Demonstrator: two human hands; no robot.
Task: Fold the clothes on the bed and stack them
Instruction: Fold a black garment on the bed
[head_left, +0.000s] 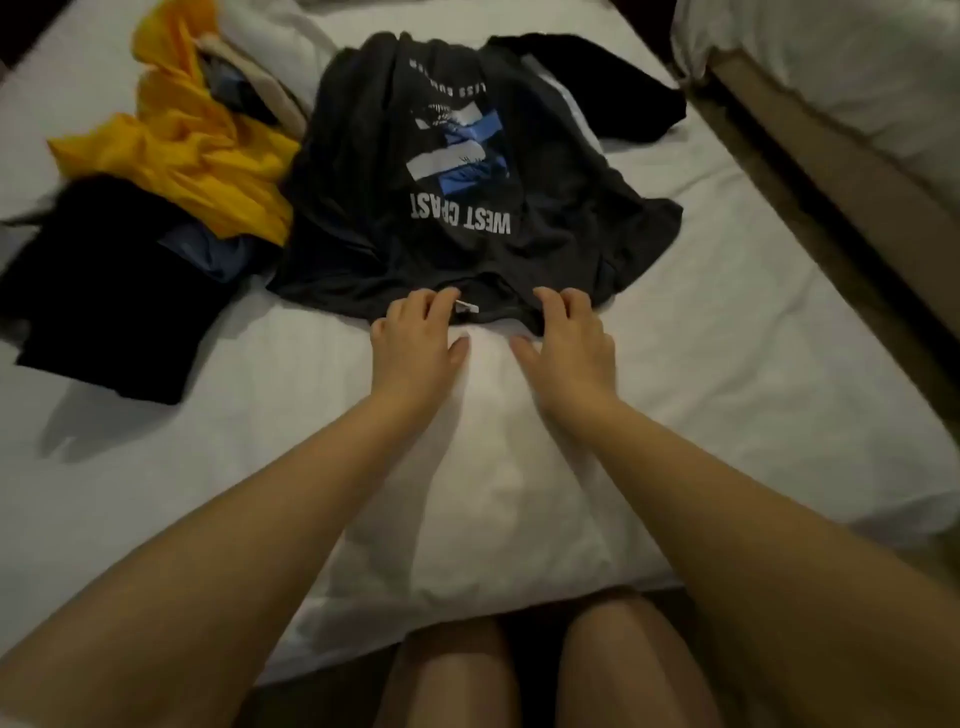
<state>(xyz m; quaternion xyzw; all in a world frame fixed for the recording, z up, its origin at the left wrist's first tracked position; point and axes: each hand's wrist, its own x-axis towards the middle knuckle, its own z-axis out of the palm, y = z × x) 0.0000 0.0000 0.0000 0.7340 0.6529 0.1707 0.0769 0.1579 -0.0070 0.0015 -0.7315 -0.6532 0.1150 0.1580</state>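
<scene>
- A dark grey T-shirt (467, 208) lies spread on the white bed (701, 364), print side up, with "WEST COAST" reading upside down from the wearer's side; its collar edge is nearest the person.
- The left hand (415, 338) lies at the collar, just left of a small white label (466, 306), fingers curled onto the fabric edge and thumb out on the sheet; whether it pinches the cloth cannot be told.
- The right hand (566, 343) sits just beside it on the collar's right part, fingers loosely bent on the cloth, thumb spread toward the left hand.
- Both forearms reach forward, roughly parallel, palms down.
- To the left lie a crumpled yellow garment (208, 150) and a black garment (104, 280), touching; another black piece (613, 88) lies beyond the shirt.
</scene>
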